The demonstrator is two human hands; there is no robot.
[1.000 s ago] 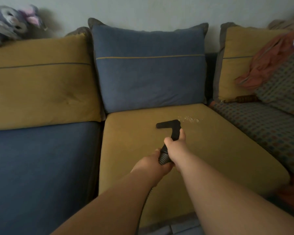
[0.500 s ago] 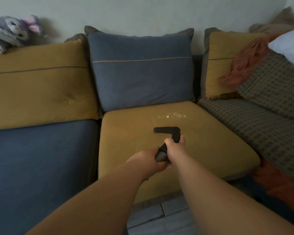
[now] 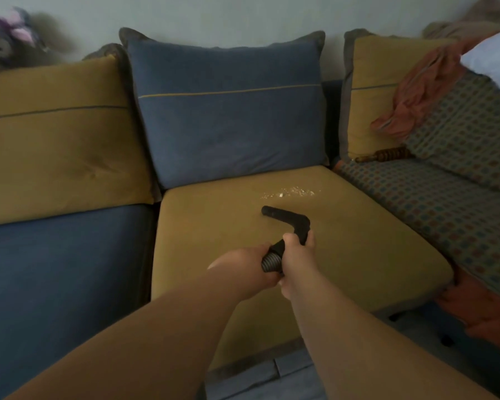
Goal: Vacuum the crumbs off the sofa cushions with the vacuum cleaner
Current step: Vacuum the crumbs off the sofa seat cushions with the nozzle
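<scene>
Pale crumbs (image 3: 289, 192) lie scattered near the back of the mustard seat cushion (image 3: 220, 226). A black angled vacuum nozzle (image 3: 286, 217) hovers just in front of them, its open end pointing left. My right hand (image 3: 296, 255) grips the nozzle's neck. My left hand (image 3: 243, 268) holds the ribbed grey hose (image 3: 272, 262) right behind it. Both arms reach in from the bottom edge.
A blue back cushion (image 3: 228, 111) stands behind the crumbs, a mustard one (image 3: 55, 134) to its left above a blue seat (image 3: 64, 278). On the right lies a patterned cover (image 3: 445, 203) with an orange cloth (image 3: 416, 90). Plush toys (image 3: 9, 39) sit top left. Grey floor (image 3: 272, 376) shows below.
The view has shifted and pulled back. The nozzle stays a little in front of the crumbs, and both hands keep the same grip.
</scene>
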